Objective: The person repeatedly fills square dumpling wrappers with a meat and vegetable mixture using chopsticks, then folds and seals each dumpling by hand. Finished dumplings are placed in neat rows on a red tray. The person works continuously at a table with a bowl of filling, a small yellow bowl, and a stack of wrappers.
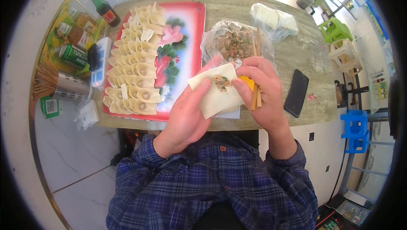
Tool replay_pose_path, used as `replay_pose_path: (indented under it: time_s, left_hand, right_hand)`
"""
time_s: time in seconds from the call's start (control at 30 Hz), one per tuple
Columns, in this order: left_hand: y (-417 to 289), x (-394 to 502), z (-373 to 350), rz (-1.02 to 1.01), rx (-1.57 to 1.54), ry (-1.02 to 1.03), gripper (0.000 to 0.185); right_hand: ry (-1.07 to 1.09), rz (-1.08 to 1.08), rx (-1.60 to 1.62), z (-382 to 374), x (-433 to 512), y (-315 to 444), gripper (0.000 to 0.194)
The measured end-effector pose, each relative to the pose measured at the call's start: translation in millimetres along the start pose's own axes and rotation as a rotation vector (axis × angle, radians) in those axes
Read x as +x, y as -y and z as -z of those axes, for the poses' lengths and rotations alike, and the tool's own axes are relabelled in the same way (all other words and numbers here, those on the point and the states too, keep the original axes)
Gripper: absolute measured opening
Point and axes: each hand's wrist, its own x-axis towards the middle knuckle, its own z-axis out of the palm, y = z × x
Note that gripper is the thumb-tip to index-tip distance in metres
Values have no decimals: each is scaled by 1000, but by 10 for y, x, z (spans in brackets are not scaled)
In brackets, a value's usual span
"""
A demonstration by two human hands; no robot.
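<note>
A square dough wrapper (211,101) with a dab of minced filling (222,83) at its middle lies in my left hand (187,112), thumb on top. The fingertips of my right hand (262,87) pinch the wrapper's right edge, while a pair of wooden chopsticks (257,93) is tucked in the same hand. Behind both hands, a bowl lined with clear plastic holds chopped filling (235,40). To the left, a red-rimmed floral tray (190,39) bears rows of folded wontons (133,60). Part of a white sheet and something yellow show beneath and behind my hands.
A black phone (296,93) lies at the right; a plastic bag with white blocks (273,20) is at the back. Along the left stand a green bottle (105,10), jars, a green can (73,55), a white power strip (101,63) and a metal holder of chopsticks (71,86).
</note>
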Motion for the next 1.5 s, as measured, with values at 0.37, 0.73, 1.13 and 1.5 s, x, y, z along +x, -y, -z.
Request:
replay_pose_path:
  time_s: [0.37,0.73,1.13,1.5]
  left_hand:
    - [56,2,132,108,-142,-82,55]
    - [15,-20,179,116,-8,-111,48]
    - [66,-1,55,141,114,-100,45]
    - [143,53,-103,368,574,227,33]
  right_hand:
    - [-3,218,-140,-136,-110,112,29]
    - [-9,337,-146,-240,-189,65,33]
    - [7,198,-133,82,-215,49,36]
    - [-4,190,54,326,-249,23,19]
